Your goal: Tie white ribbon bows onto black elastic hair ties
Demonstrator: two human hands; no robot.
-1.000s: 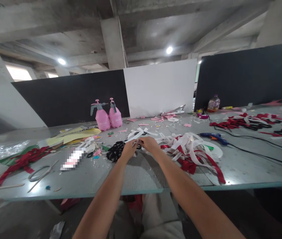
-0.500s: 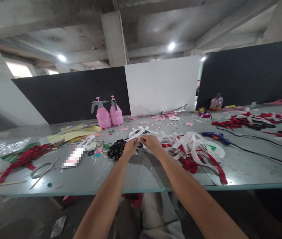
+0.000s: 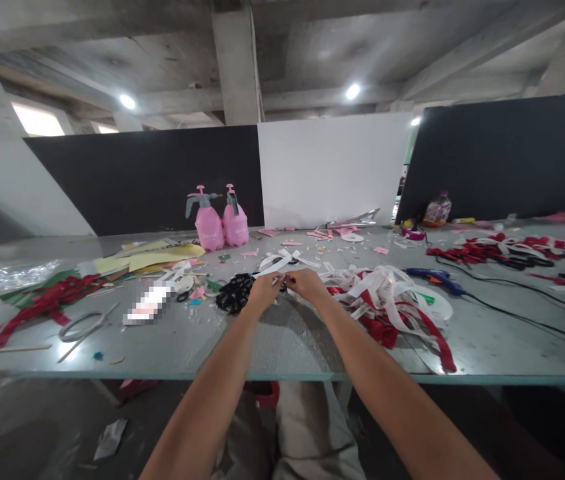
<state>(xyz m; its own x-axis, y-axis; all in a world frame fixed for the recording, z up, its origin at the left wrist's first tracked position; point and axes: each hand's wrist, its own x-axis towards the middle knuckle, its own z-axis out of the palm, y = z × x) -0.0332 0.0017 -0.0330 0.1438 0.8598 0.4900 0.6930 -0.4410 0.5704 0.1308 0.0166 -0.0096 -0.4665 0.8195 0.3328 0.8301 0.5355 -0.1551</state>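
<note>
My left hand (image 3: 265, 291) and my right hand (image 3: 306, 284) meet over the middle of the table, their fingertips pinched close together. A strip of white ribbon (image 3: 273, 266) runs up from my left fingers. What my right fingertips pinch is small and mostly hidden. A bunch of black ribbon (image 3: 234, 294) lies against the left side of my left hand. Beside my right wrist is a tangled heap of white and red ribbons (image 3: 381, 293). More white ribbon pieces (image 3: 296, 257) lie just beyond my fingers.
Two pink spray bottles (image 3: 210, 227) stand by the back panel. A blue glue gun (image 3: 435, 279) with a black cord lies right. Red ribbons (image 3: 47, 303), a tape roll (image 3: 81, 326) and yellow sheets (image 3: 157, 257) lie left. Red, white and black bows (image 3: 500, 248) lie far right.
The view has tilted slightly. My hands stay together at the same place, with only small finger movement; the right fingertips have come slightly nearer the table.
</note>
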